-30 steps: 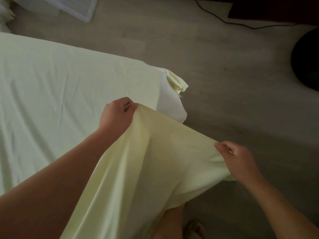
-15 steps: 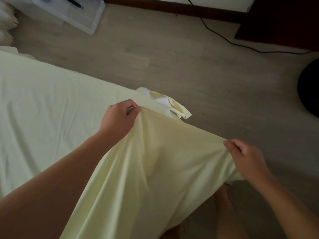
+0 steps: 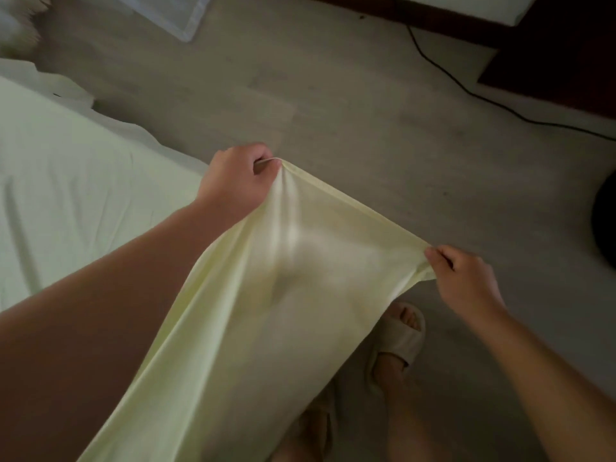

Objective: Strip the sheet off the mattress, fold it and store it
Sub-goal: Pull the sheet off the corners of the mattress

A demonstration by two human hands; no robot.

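Observation:
A pale yellow sheet [image 3: 273, 295] hangs stretched between my two hands, its hem taut from one to the other. My left hand [image 3: 236, 181] grips the hem in a fist, up and left. My right hand [image 3: 466, 281] pinches the hem lower right, over the floor. The rest of the sheet still lies spread over the mattress [image 3: 66, 195] at the left. The lifted part drapes down in front of my legs and hides them in part.
My feet in beige slippers [image 3: 396, 345] stand on the grey floor below the sheet. A clear plastic bin [image 3: 180, 18] sits at the top left, a black cable [image 3: 466, 91] crosses the floor at top right, dark furniture [image 3: 560, 55] beyond, and a black round object [image 3: 605, 225] sits at the right edge.
Both hands have pulled the hem away from the mattress, right and back over the floor. The mattress corner that showed beside my left hand is out of sight.

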